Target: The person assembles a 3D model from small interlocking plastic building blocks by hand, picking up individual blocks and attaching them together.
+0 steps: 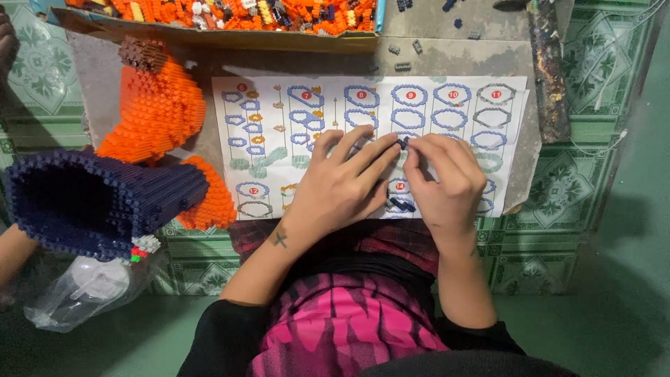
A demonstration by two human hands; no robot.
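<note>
We viewed the scene from above, the person seated before a low grey board (488,59) laid over green patterned tiles. One large dark blue block-built tube (98,199) lay at the far left, its long axis running left to right and its open mouth turned towards the camera's left edge. One orange block-built body (157,108) stood just beyond it, touching it. One instruction sheet (447,105) covered the middle of the board, its long axis also left to right. One shallow tray of loose bricks (230,17), mostly orange, ran along the top edge. One clear plastic bag (84,290) lay below the tube.

Both hands met over the sheet's centre. The left hand (342,185) lay palm down with its fingers stretched towards the right; the right hand (447,174) curled beside it. We saw one small dark blue piece (403,142) pinched at the fingertips where the two hands met, directly ahead of the person; the right hand's fingertips closed on it, and the left hand's fingertips touched it from the other side. We could not tell its long axis. One further small dark blue piece (403,204) lay on the sheet between the two wrists. At least three stray dark bricks (403,66) sat on the bare board above the sheet.
</note>
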